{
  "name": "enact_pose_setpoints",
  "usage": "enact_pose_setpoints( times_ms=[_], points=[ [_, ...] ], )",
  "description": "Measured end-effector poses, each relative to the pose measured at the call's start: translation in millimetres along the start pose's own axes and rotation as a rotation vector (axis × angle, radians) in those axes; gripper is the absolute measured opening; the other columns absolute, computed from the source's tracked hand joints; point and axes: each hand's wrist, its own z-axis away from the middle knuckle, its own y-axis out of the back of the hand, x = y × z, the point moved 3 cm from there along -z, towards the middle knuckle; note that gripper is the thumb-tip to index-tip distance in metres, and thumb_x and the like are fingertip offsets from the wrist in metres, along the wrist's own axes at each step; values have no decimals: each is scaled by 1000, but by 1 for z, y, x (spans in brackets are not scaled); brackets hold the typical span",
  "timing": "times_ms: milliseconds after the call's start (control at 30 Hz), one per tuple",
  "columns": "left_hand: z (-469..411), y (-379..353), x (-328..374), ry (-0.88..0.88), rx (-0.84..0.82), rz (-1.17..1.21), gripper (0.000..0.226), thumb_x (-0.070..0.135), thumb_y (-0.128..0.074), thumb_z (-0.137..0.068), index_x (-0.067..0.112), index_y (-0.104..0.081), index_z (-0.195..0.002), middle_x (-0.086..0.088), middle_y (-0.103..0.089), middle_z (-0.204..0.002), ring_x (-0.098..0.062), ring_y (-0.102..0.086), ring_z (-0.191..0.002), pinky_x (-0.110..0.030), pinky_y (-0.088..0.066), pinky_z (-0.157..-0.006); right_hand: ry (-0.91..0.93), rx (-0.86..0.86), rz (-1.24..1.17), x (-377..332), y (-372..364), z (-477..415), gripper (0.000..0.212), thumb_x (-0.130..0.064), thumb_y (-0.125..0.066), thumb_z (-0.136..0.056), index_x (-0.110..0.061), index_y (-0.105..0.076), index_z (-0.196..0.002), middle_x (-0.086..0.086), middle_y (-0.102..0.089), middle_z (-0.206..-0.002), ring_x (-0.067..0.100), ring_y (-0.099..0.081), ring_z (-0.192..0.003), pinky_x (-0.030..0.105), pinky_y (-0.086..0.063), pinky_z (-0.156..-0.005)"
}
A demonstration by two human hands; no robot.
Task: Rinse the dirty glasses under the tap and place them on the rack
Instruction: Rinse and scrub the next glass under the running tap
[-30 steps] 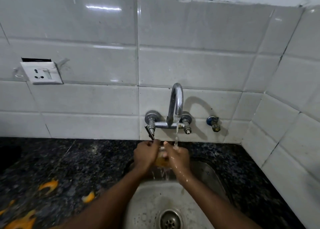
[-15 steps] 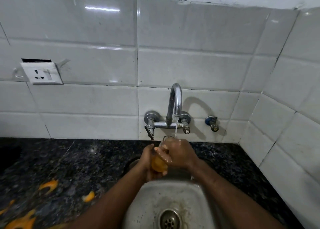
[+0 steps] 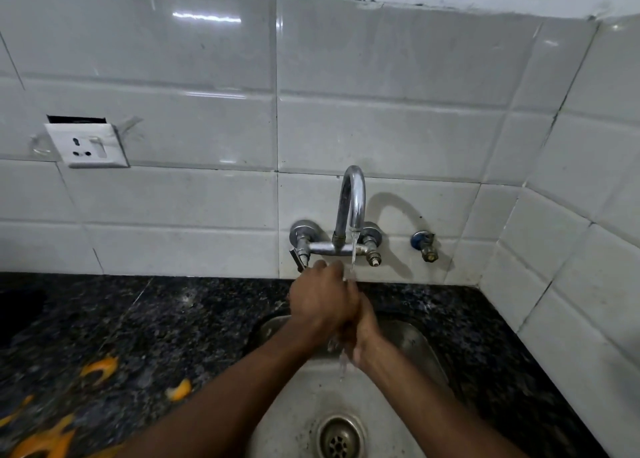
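1. From my feed, both hands meet over the sink (image 3: 415,343), right under the tap (image 3: 354,201), whose thin stream (image 3: 353,257) runs onto them.
2. The left hand (image 3: 322,302) lies on top with its fingers (image 3: 329,271) curled downward. I judge they wrap the glass, though the hands hide it almost entirely.
3. The right hand (image 3: 365,333) sits lower and just behind. I cannot tell whether its fingers are spread or clasped, because the left hand covers them.
4. So the glass is, by my reading, clasped between the two hands above the basin, with water dripping off below.
5. I expect it to be light, rigid and brittle. Wet as it is, it will be slippery, and a knock on the steel sink or the tap could chip it.
6. I would hold it round the wall at mid-height with a full wrap, not by the rim.
7. No rack is in view. The dark tabletop (image 3: 180,319) to the left carries orange peel (image 3: 100,367).
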Motion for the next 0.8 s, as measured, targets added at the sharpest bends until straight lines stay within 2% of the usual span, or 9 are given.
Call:
enact_pose_setpoints(
  times_ms=[133,233,333,400,467,533,600,700,800],
  points=[
    [-6,-6,5,-166,-54,-86,33,39,-43,-97,17,-68,-102,-4,-66,-98,-24,-64,-88,-32,-45,-70,-106,15,-65,7,-2,2,46,-48,-52,-94,-6,-72,-91,18,-71,-92,29,-66,-77,40,-53,-72],
    [-6,-11,-5,-110,-53,-52,32,39,-42,-97,18,-65,-91,-4,-67,-90,-25,-64,-81,-30,-40,-64,-81,68,-62,8,0,-1,36,-40,-60,-91,-7,-72,-89,13,-73,-81,25,-69,-67,34,-55,-58],
    [4,-12,-20,123,-20,96,30,34,-43,-97,17,-61,-80,-8,-69,-84,-26,-63,-74,-29,-38,-63,15,171,-44,-2,2,-3,25,-32,-69,-87,-10,-68,-76,7,-67,-63,13,-58,-41,21,-42,-37],
    [11,-11,-29,316,-32,240,30,31,-45,-96,14,-65,-82,-12,-70,-88,-30,-64,-80,-28,-38,-66,123,281,60,-9,1,-2,32,-37,-72,-85,-9,-68,-70,7,-67,-59,11,-53,-37,20,-38,-37],
    [13,-16,-38,526,-107,386,35,30,-43,-97,8,-70,-89,-14,-70,-89,-30,-64,-80,-26,-39,-64,268,290,174,-12,-3,2,37,-43,-68,-88,-11,-70,-71,4,-67,-54,13,-55,-40,26,-45,-43],
    [12,-24,-50,759,-241,620,42,31,-38,-98,3,-69,-99,-11,-66,-81,-25,-62,-68,-22,-39,-51,538,260,350,-15,-9,11,42,-48,-62,-91,-16,-68,-65,2,-64,-50,14,-60,-44,33,-51,-51],
    [15,-31,-54,947,-394,986,39,28,-33,-94,4,-64,-95,-10,-64,-70,-22,-57,-54,-21,-36,-41,862,231,544,-19,-14,20,49,-54,-60,-89,-17,-58,-56,2,-59,-48,9,-54,-44,30,-45,-47],
    [18,-32,-58,998,-449,1148,32,26,-33,-88,10,-59,-79,-7,-61,-56,-21,-53,-46,-21,-36,-41,1087,97,635,-28,-19,23,50,-59,-59,-88,-17,-58,-61,-5,-61,-54,5,-56,-48,26,-46,-46],
    [17,-29,-60,1002,-442,1203,35,29,-36,-93,8,-62,-81,-8,-65,-58,-21,-56,-48,-20,-37,-36,1043,-121,821,-32,-19,22,35,-54,-57,-90,-24,-71,-81,-6,-72,-73,8,-69,-69,32,-58,-65]
  ],
)
